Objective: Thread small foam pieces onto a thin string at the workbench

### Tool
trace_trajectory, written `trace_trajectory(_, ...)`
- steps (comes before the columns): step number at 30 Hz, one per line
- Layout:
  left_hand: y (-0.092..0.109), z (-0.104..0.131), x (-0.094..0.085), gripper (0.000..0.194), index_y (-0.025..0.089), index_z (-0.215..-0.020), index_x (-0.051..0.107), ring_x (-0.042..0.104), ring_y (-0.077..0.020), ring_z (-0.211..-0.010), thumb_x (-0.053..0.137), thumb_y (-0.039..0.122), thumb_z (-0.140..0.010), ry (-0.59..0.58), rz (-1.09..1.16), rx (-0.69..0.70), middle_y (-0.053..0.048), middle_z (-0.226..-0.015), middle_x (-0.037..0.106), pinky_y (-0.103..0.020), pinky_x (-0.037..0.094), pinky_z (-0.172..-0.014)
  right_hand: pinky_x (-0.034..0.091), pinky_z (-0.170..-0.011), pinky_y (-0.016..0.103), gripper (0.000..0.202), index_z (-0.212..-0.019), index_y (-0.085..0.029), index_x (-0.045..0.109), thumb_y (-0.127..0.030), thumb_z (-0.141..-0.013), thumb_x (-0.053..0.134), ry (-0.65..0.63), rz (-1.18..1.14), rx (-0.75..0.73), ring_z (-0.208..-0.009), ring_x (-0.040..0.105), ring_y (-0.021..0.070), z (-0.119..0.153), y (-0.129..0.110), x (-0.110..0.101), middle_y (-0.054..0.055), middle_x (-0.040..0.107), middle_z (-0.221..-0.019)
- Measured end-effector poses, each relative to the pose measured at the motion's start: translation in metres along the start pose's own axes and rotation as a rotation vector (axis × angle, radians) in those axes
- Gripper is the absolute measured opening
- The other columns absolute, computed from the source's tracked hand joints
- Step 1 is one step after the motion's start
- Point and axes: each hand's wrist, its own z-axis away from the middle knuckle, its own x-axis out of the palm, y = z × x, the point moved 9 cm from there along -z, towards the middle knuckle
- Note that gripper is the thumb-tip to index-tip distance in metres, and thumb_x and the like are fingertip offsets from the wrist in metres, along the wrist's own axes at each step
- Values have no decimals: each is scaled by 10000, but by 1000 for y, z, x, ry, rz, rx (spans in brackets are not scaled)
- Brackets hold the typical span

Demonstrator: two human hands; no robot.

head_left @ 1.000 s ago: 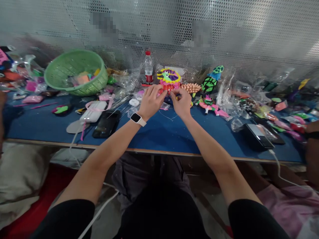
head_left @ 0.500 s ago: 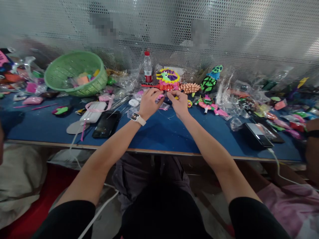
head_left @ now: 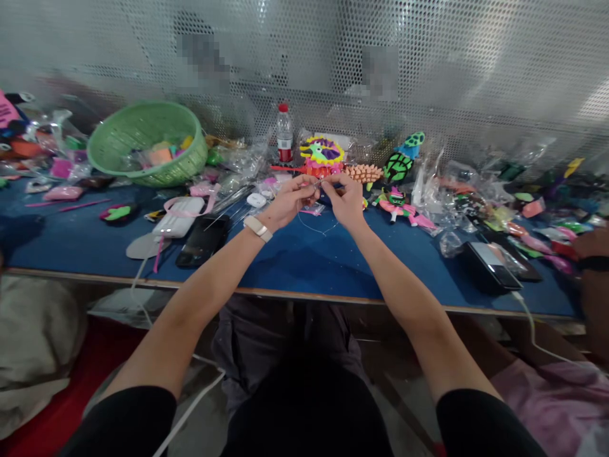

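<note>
Across the blue worktop (head_left: 295, 266), a green basket (head_left: 188, 166) is standing at far left. Nearer the middle, the left hand (head_left: 287, 200) and right hand (head_left: 347, 200) are meeting, fingers narrowed, both pinching a thin thread (head_left: 324, 233). Beyond them, a multicolored foam figure (head_left: 323, 151) is sitting. The thread is running between the fingertips, its slack hanging in a loop on their near side. The fingers are partly hiding the pinched part, and the thread's ends are blurring out.

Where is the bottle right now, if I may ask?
In the head view, the bottle stands beyond the left hand, just left of the yellow-rimmed toy.
</note>
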Motion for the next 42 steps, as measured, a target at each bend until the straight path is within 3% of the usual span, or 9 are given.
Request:
trace_trajectory(6,15,7,1,343,228,-1185,638,731,-204,-898,645,130,-856,95,-210,134,-92,-1063,795,-401,619,-848,631,-861,403,111,-934,-246,784,-304,-974,698,139,-51,94,-926,751,223,5,18,2,49,801,-938)
trace_trajectory(10,37,20,2,248,242,-1152,666,719,-233,-955,764,258,-924,242,-559,304,-101,-1117,777,-428,602,-897,624,-842,393,130,-916,-247,775,-309,-975,677,140,-61,132,-889,750,210,7,29,8,44,797,-909)
trace_trajectory(13,42,24,2,150,254,-1085,684,720,-247,-969,739,376,-1017,293,-654,325,-101,-1128,773,-432,591,-895,623,-810,381,144,-922,-250,777,-323,-980,669,116,-29,99,-885,754,207,7,26,8,43,800,-912)
trace_trajectory(19,33,16,-4,289,241,-1001,672,673,-197,-828,669,522,-1065,302,-418,232,-71,-972,758,-366,568,-785,618,-777,371,112,-946,-259,779,-318,-976,690,61,19,-8,-931,746,218,6,1,-1,55,803,-985)
trace_trajectory(26,-6,0,-2,474,247,-825,556,597,-174,-742,620,664,-1041,180,12,8,-50,-817,641,-350,546,-712,613,-778,365,111,-942,-253,789,-327,-967,709,74,-36,6,-913,741,213,4,-3,0,52,798,-961)
trace_trajectory(29,-1,5,-16,481,245,-941,607,631,-190,-828,616,715,-1037,308,-220,66,-73,-931,689,-356,561,-757,617,-803,375,112,-917,-244,790,-310,-953,706,142,-73,103,-879,744,210,6,15,5,46,797,-901)
trace_trajectory(32,27,19,-27,445,248,-1196,656,662,-255,-1087,682,663,-1037,492,-623,247,-129,-1209,705,-416,580,-911,623,-814,380,131,-924,-244,795,-328,-957,700,155,-107,182,-873,747,207,9,30,14,41,799,-891)
trace_trajectory(36,46,23,-11,229,266,-1136,744,640,-314,-1220,692,480,-1072,406,-917,410,-123,-1268,696,-523,542,-1080,628,-834,387,124,-921,-237,798,-338,-938,729,139,-189,239,-875,745,207,12,38,20,46,805,-903)
trace_trajectory(42,48,20,-11,175,260,-1127,782,673,-300,-1174,666,386,-1094,343,-947,439,-106,-1188,738,-512,550,-1093,620,-868,387,112,-936,-233,795,-320,-938,724,128,-164,206,-878,745,201,12,34,21,48,809,-917)
